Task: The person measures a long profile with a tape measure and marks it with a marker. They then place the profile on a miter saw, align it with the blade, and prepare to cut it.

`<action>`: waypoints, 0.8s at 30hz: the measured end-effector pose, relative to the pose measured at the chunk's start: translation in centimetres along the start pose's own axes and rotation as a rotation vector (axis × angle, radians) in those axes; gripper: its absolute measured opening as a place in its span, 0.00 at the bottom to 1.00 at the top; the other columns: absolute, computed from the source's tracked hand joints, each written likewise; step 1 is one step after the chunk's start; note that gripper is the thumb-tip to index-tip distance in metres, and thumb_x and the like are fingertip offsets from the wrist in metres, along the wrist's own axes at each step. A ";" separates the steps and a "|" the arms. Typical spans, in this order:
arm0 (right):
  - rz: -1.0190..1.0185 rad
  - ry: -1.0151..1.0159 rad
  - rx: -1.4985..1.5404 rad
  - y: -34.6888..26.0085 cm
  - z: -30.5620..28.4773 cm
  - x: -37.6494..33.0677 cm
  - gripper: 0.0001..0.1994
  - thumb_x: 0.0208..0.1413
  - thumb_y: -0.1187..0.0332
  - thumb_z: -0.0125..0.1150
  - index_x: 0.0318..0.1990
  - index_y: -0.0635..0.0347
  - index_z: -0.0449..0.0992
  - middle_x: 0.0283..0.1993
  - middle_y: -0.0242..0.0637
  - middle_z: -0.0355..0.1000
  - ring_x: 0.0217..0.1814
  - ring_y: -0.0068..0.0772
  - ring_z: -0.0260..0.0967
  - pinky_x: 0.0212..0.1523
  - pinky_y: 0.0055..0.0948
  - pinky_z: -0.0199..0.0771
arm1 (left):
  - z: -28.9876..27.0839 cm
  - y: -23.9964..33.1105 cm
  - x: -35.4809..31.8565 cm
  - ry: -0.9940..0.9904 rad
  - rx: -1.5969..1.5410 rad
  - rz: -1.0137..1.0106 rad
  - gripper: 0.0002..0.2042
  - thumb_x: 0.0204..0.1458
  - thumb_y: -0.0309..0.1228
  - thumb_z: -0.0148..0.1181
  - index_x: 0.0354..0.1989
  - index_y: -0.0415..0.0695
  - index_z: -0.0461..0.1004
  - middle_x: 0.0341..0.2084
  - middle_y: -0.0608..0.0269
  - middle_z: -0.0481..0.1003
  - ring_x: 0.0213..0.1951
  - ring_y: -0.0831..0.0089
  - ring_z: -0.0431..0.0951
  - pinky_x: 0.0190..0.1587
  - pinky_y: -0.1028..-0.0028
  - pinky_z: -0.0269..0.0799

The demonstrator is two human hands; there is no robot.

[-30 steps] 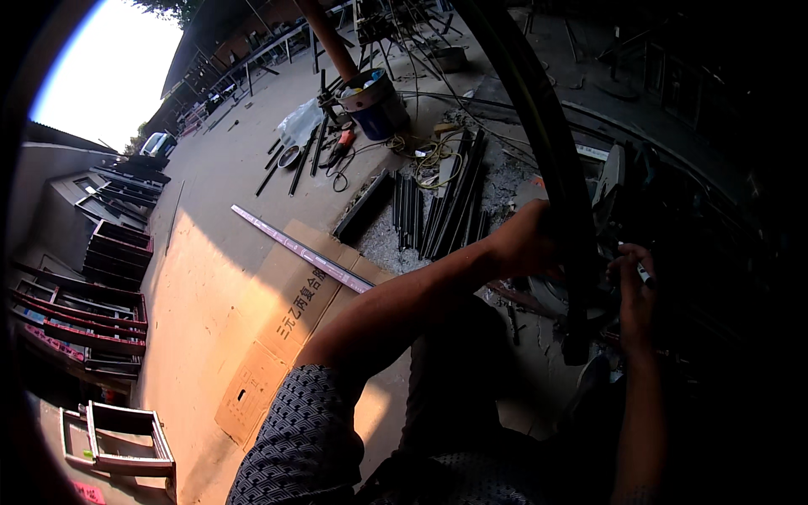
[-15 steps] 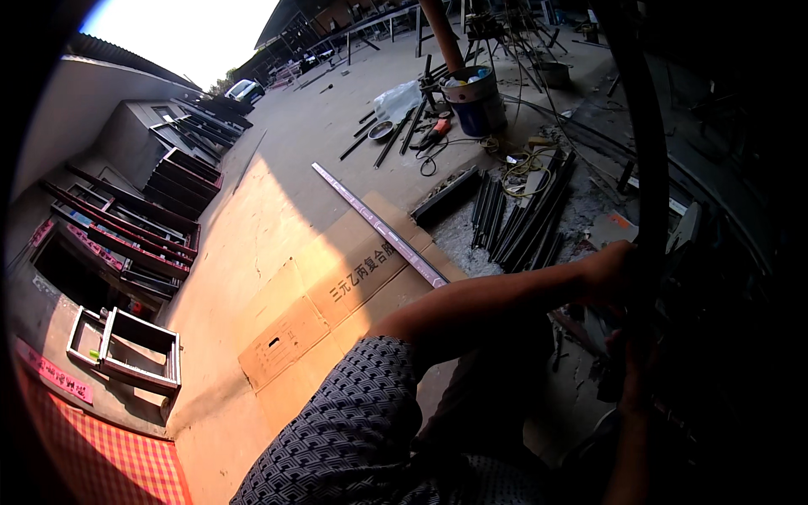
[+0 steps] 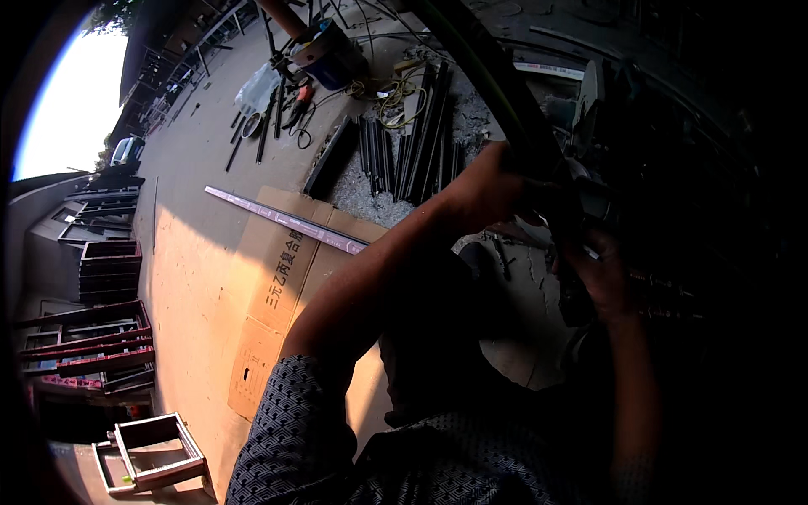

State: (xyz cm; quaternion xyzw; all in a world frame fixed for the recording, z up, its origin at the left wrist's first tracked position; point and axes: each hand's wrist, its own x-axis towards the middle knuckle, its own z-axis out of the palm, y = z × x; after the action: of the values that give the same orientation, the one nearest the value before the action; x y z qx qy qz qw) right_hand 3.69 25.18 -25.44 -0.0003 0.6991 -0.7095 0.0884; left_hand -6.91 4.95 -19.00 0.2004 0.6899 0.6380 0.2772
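Observation:
A long dark bar (image 3: 480,63), curved in this wide view, runs from the top edge down to my hands. My left hand (image 3: 492,189) is closed around its near end, the fingers partly lost in shadow. Lower and to the right, my right hand (image 3: 602,273) is raised with its fingers curled in under the bar's end. What those fingers grip is too dark to make out. Just beyond the hands stands a shadowed machine with a pale, flat upright part (image 3: 587,105).
Left of my arm, a long purple-wrapped strip (image 3: 286,220) lies across flattened cardboard (image 3: 269,278). Ahead are dark metal bars (image 3: 425,135), a bucket (image 3: 332,63), an orange-and-black power tool (image 3: 299,103) and a yellow cord (image 3: 391,101). Frames (image 3: 156,454) stand at the left.
The view has swung to the right, so the floor items sit farther left. Both hands now show more clearly, still close together at the bar's near end.

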 end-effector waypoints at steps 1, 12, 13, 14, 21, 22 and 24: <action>-0.050 -0.022 0.035 0.7 -0.5 0.1 0.11 0.68 0.64 0.61 0.48 0.61 0.81 0.34 0.29 0.77 0.34 0.19 0.75 0.38 0.26 0.76 | 0.3 0.4 -0.2 0.031 0.073 -0.023 0.15 0.61 0.29 0.65 0.51 0.32 0.77 0.41 0.47 0.83 0.41 0.64 0.87 0.42 0.70 0.87; -0.074 -0.102 -0.054 0.5 -2.5 -1.4 0.11 0.69 0.65 0.60 0.40 0.64 0.82 0.26 0.27 0.76 0.29 0.16 0.72 0.33 0.23 0.74 | 2.3 -2.1 -1.6 0.109 0.059 -0.121 0.15 0.64 0.38 0.63 0.47 0.36 0.81 0.36 0.58 0.84 0.36 0.75 0.85 0.34 0.78 0.82; -0.087 -0.119 -0.074 0.4 -2.6 -1.5 0.11 0.69 0.65 0.60 0.39 0.64 0.82 0.26 0.27 0.76 0.29 0.16 0.72 0.33 0.23 0.74 | 2.8 -1.7 -2.1 0.142 0.031 -0.150 0.15 0.64 0.38 0.63 0.47 0.36 0.81 0.36 0.59 0.83 0.36 0.76 0.84 0.34 0.79 0.81; -0.102 -0.115 -0.052 0.2 -2.5 -1.7 0.11 0.69 0.65 0.61 0.37 0.64 0.82 0.25 0.27 0.75 0.27 0.16 0.71 0.31 0.22 0.74 | 3.2 -1.6 -2.5 0.170 0.002 -0.179 0.15 0.64 0.38 0.63 0.46 0.37 0.81 0.36 0.60 0.83 0.36 0.77 0.84 0.34 0.79 0.81; -0.034 -0.266 -0.162 -0.7 -3.5 -2.6 0.13 0.69 0.66 0.59 0.34 0.66 0.82 0.26 0.29 0.76 0.27 0.16 0.72 0.30 0.23 0.74 | 5.5 -3.6 -5.8 0.297 -0.279 -0.232 0.17 0.62 0.38 0.67 0.49 0.35 0.81 0.37 0.58 0.84 0.38 0.71 0.86 0.41 0.73 0.83; -0.067 -0.260 -0.167 -0.7 -3.5 -2.8 0.13 0.68 0.68 0.59 0.33 0.67 0.82 0.24 0.30 0.76 0.27 0.17 0.72 0.30 0.24 0.74 | 6.0 -4.1 -6.3 0.287 -0.331 -0.239 0.10 0.64 0.31 0.63 0.49 0.41 0.78 0.41 0.60 0.83 0.39 0.74 0.84 0.37 0.79 0.82; -0.036 -0.314 -0.202 -0.9 -3.9 -3.1 0.13 0.68 0.68 0.59 0.33 0.67 0.82 0.24 0.31 0.75 0.27 0.18 0.72 0.31 0.24 0.74 | 7.0 -4.5 -7.2 0.236 -0.388 -0.263 0.10 0.64 0.31 0.63 0.50 0.42 0.78 0.41 0.60 0.83 0.41 0.73 0.84 0.38 0.78 0.82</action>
State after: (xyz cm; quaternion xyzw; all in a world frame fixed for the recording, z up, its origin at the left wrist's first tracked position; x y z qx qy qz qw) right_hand 6.17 29.46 -24.29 -0.1321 0.7443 -0.6284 0.1833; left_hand 3.43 5.32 -22.73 -0.0235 0.6023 0.7358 0.3087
